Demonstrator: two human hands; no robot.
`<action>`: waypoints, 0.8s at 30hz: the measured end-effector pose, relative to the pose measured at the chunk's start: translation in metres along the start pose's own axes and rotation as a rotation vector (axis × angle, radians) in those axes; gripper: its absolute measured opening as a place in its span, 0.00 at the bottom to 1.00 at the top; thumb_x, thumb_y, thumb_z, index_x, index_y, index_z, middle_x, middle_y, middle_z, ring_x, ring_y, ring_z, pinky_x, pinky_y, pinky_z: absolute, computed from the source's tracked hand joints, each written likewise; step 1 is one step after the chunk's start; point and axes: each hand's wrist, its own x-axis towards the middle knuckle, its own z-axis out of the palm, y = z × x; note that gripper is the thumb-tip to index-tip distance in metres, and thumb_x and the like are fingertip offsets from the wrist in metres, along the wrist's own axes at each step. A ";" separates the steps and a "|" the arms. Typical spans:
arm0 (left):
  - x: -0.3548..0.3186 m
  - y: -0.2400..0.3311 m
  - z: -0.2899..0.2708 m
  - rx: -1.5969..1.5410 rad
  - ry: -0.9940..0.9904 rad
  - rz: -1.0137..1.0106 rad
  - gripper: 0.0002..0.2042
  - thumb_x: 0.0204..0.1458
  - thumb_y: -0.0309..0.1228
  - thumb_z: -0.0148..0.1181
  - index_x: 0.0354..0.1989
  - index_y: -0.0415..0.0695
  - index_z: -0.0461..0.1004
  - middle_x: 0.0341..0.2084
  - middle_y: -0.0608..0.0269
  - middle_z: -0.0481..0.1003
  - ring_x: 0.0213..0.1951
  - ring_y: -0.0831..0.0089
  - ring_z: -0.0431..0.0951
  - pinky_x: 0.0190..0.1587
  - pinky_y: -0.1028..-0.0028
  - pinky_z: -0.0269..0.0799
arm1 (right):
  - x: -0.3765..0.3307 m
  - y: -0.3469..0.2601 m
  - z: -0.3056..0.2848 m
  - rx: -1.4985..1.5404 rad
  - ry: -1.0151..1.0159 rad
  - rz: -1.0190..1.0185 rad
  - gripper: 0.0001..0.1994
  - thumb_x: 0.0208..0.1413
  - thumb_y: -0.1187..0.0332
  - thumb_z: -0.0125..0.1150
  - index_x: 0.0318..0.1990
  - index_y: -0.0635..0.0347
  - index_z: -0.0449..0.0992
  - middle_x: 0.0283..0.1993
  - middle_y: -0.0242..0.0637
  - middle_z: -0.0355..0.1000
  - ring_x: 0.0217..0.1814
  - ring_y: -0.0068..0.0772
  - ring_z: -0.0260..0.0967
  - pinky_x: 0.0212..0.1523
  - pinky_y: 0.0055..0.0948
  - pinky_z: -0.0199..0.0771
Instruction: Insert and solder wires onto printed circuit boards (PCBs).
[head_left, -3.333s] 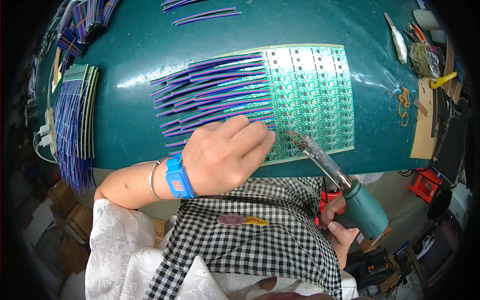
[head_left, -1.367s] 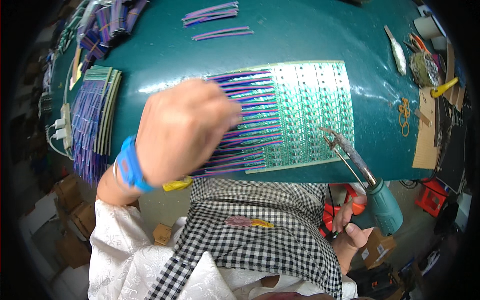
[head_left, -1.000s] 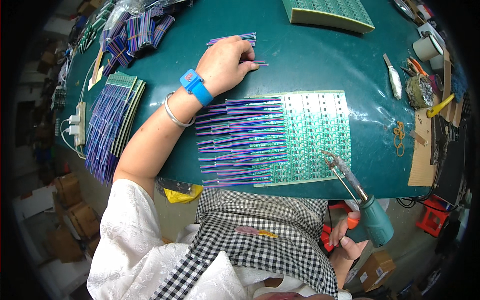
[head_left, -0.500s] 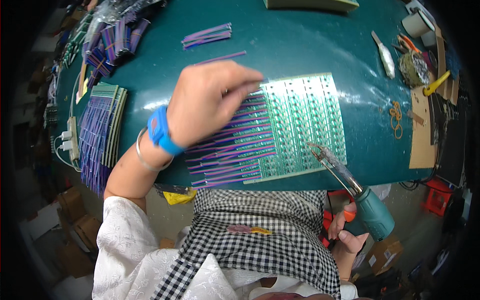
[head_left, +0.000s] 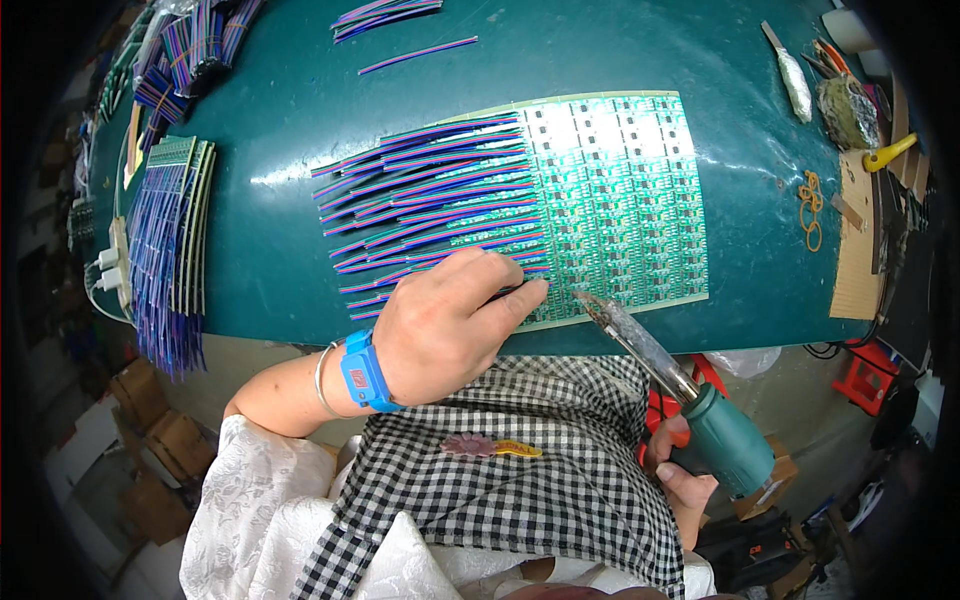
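A panel of green circuit boards (head_left: 625,200) lies on the table in front of me. Rows of purple, blue and pink ribbon wires (head_left: 430,190) stretch left from its left half. Over the panel's near edge, my left hand (head_left: 455,315) has thumb and index finger pinched together by the wire ends; its own fingers hide what they hold. My right hand (head_left: 680,470) grips the handle of a green soldering gun (head_left: 725,440). The gun's metal tip points up and left at the panel, a short way right of my left fingertips; contact with the board cannot be made out.
At left stands a stack of wired panels (head_left: 175,240) beside a white power strip (head_left: 115,265). Loose wires (head_left: 385,18) and one single wire (head_left: 418,55) lie beyond the panel. To the right are rubber bands (head_left: 810,210), a wrapped blade (head_left: 793,85) and cardboard (head_left: 857,250).
My left hand has come from the panel's far edge to its near edge, uncovering the wire rows. The soldering gun's tip is now close to my left fingers. The whole view has shifted.
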 end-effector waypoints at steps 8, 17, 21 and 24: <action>-0.004 0.000 0.006 0.048 0.010 0.010 0.21 0.33 0.14 0.65 0.43 0.36 0.82 0.32 0.57 0.76 0.28 0.63 0.77 0.27 0.67 0.74 | 0.008 -0.005 0.015 -0.141 0.079 0.092 0.18 0.41 0.73 0.71 0.42 0.67 0.75 0.29 0.33 0.69 0.30 0.27 0.66 0.33 0.28 0.66; -0.003 0.001 0.005 0.051 0.014 0.006 0.21 0.34 0.15 0.66 0.42 0.35 0.82 0.31 0.57 0.76 0.27 0.63 0.75 0.26 0.67 0.72 | 0.008 0.012 0.003 -0.268 -0.018 0.002 0.20 0.43 0.72 0.73 0.41 0.64 0.68 0.28 0.38 0.67 0.24 0.29 0.65 0.26 0.27 0.65; -0.003 0.001 0.005 0.045 0.020 0.017 0.20 0.34 0.15 0.65 0.42 0.34 0.81 0.31 0.57 0.75 0.27 0.63 0.75 0.26 0.67 0.72 | 0.008 0.016 0.004 -0.306 -0.012 -0.049 0.18 0.44 0.73 0.72 0.40 0.63 0.69 0.28 0.38 0.67 0.26 0.29 0.65 0.26 0.27 0.65; -0.003 0.000 0.006 0.044 0.019 0.023 0.20 0.34 0.15 0.65 0.42 0.34 0.81 0.31 0.57 0.75 0.27 0.63 0.75 0.26 0.67 0.72 | 0.019 -0.004 0.020 -0.148 -0.038 -0.034 0.11 0.50 0.72 0.69 0.38 0.64 0.75 0.28 0.33 0.68 0.31 0.30 0.66 0.33 0.30 0.67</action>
